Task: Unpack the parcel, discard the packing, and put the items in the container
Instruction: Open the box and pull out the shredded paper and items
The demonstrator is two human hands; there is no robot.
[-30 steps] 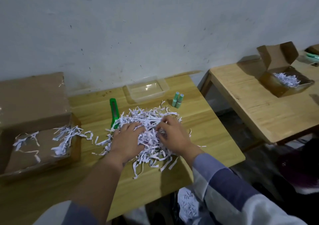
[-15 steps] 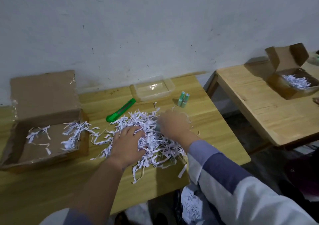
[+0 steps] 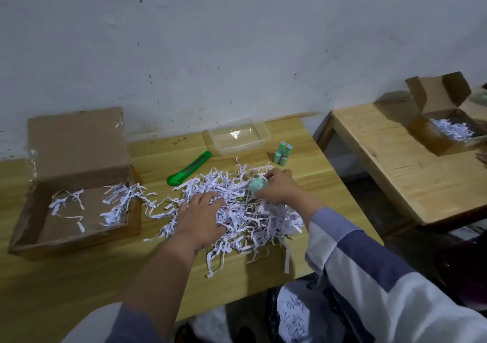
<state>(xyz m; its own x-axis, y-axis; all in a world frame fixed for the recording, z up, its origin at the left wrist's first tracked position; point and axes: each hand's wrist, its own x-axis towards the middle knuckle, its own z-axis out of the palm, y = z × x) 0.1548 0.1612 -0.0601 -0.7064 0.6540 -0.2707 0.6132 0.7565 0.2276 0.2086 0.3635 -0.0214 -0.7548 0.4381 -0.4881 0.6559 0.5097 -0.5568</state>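
While the left hand (image 3: 201, 217) still presses flat on the heap of white shredded paper (image 3: 237, 211), the right hand's (image 3: 279, 188) fingers have just drawn out a small pale-green rounded item (image 3: 257, 186), gripping it near the clear plastic container (image 3: 238, 138) on the desk (image 3: 311, 184); binning likely follows.

Green box cutter (image 3: 189, 168) — on the wooden table (image 3: 66, 277).

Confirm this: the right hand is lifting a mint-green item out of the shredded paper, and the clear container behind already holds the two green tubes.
Not quite. The right hand does hold a mint-green item over the shredded paper, but the head view shows the two green tubes on the table beside the clear container, not inside.
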